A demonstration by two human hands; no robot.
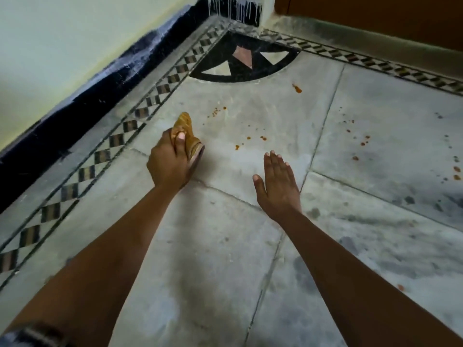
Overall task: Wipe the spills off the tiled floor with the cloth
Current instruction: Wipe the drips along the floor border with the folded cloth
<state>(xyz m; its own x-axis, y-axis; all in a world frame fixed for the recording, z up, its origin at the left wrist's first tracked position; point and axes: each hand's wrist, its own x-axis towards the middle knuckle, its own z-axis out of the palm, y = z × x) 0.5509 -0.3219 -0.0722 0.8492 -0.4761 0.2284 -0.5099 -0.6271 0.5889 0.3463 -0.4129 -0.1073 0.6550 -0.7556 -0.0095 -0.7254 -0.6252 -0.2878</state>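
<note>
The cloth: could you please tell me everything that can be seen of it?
The cloth is a mustard-yellow rag with faint darker stripes, seemingly soft fabric, bunched into a wad. The left hand grips it, thumb across its middle, one end poking out beyond the fist. It is low over the pale tiled floor beside the checkered border, left of the orange spills; floor contact is unclear.

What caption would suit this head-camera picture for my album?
Left hand grips a yellow-orange cloth near orange spills on the tiled floor, right hand open beside it.
</note>
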